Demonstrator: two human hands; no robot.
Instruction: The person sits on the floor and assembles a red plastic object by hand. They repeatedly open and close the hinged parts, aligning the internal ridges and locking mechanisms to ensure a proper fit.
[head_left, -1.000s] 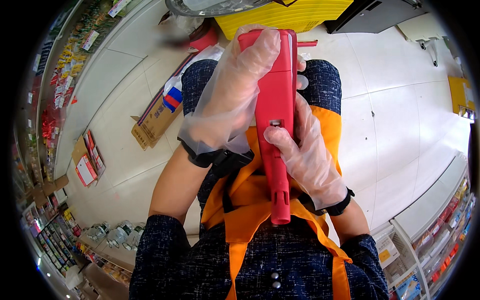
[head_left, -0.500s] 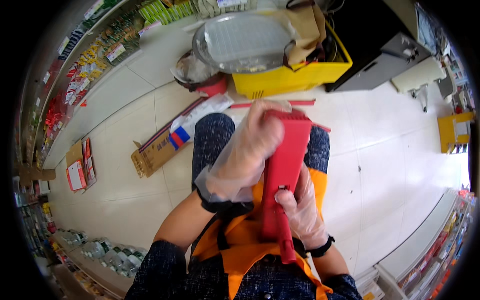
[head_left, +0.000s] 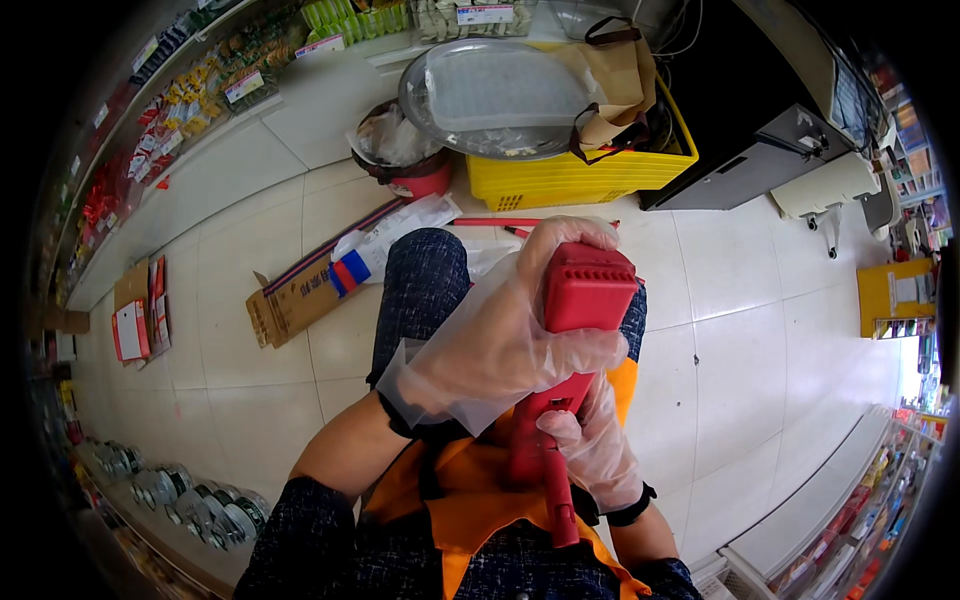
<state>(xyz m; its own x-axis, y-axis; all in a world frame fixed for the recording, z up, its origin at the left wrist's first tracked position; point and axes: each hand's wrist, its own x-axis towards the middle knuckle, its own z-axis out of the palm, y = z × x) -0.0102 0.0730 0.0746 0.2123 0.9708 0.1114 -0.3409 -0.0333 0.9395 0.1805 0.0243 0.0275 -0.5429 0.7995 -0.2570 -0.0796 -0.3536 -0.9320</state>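
Between my knees I hold a red plastic dustpan [head_left: 588,300], its ridged, toothed end pointing away from me and its short tube-shaped handle socket [head_left: 558,500] pointing toward my lap. My left hand [head_left: 505,340], in a loose clear plastic glove, wraps around the upper part with the thumb across the front. Lower down, my right hand [head_left: 602,455], gloved the same way, grips the side with its thumb beside the joint of the socket. The dustpan's lower back part is partly hidden against my orange apron [head_left: 465,505].
Red poles [head_left: 480,222] lie on the floor beyond my knees, beside a flattened cardboard box [head_left: 300,310]. A red bin [head_left: 425,180] and a yellow basket [head_left: 560,185] under a metal tray [head_left: 415,100] stand ahead. Shelves line the left; water bottles [head_left: 215,510] stand lower left.
My left hand has slid from the dustpan's top edge to wrap around its upper body, thumb across the front. The toothed end has tipped more into view. My right hand keeps its hold.
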